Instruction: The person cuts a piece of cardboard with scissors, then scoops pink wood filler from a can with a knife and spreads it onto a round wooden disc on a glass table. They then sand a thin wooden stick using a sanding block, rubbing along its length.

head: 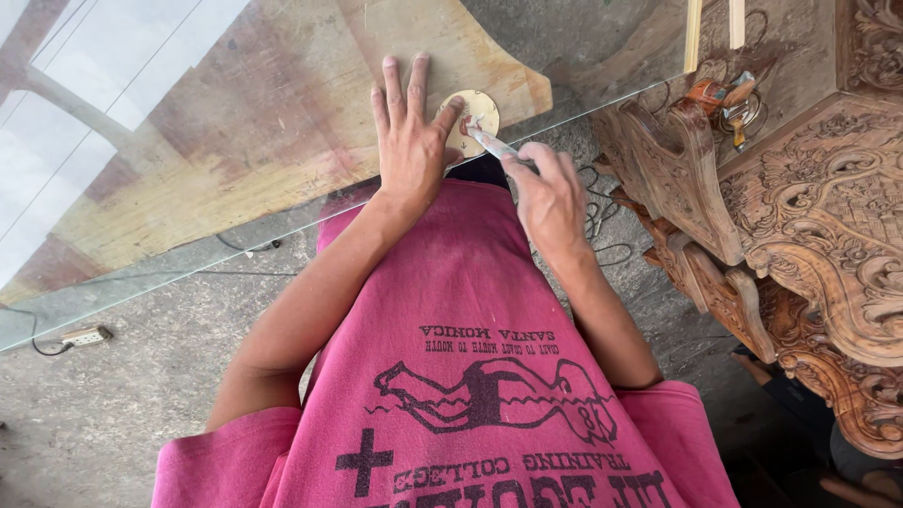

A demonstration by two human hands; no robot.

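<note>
Your left hand (411,141) lay flat and spread on the glass sheet (141,122), fingers pointing away from you, with the thumb reaching out to touch the rim of the small round brass-coloured disc (473,118). It gripped nothing; it pressed down, most likely to steady the disc and the pane so neither slid under the tool.

Your right hand (548,198) was curled shut around the handle of a slim metal-tipped tool (489,141), probably a glass cutter or scriber, held much as you would hold a pen. That pinched grip put the fingers close to the tip, which suited fine control.

The tool's long axis ran on a diagonal, from your right hand up and to the left, and its tip pointed at the disc, meeting it near the middle. The disc itself sat flat on the glass near the pane's near edge, just right of your left hand, above a plywood board (282,113) that showed through the glass.

To your right stood carved wooden furniture (809,216), apart from both hands. A power strip (85,335) lay on the concrete floor (141,395) at your left.
</note>
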